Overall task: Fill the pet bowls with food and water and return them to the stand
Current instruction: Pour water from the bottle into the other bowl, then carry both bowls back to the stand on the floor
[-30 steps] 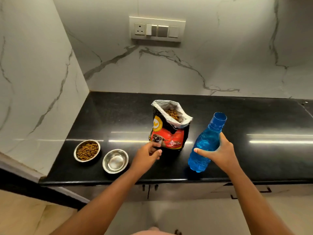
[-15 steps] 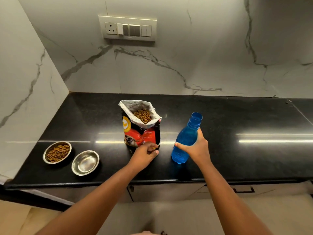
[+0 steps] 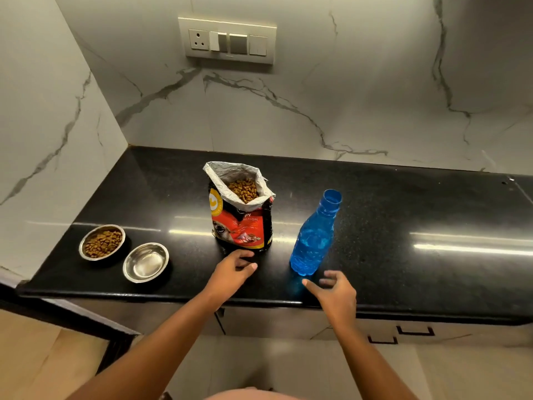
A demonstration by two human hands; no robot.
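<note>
Two steel pet bowls sit at the left of the black counter [image 3: 403, 215]. The far bowl [image 3: 102, 241] holds brown kibble; the near bowl [image 3: 146, 262] shows only its shiny bottom. An open red and black kibble bag [image 3: 240, 209] stands upright mid-counter. To its right stands an uncapped blue water bottle [image 3: 314, 235]. My left hand [image 3: 232, 272] hovers just in front of the bag's base, fingers loosely curled and holding nothing. My right hand [image 3: 334, 290] is just in front of the bottle, fingers spread, not touching it.
Marble walls close the counter at the back and left. A switch and socket panel [image 3: 227, 40] is on the back wall. Cabinet fronts with dark handles [image 3: 415, 332] run below the counter edge. No bowl stand is in view.
My right hand has let go of the blue bottle, which now stands alone on the counter, and pulled back. My left hand has come off the bag's base.
</note>
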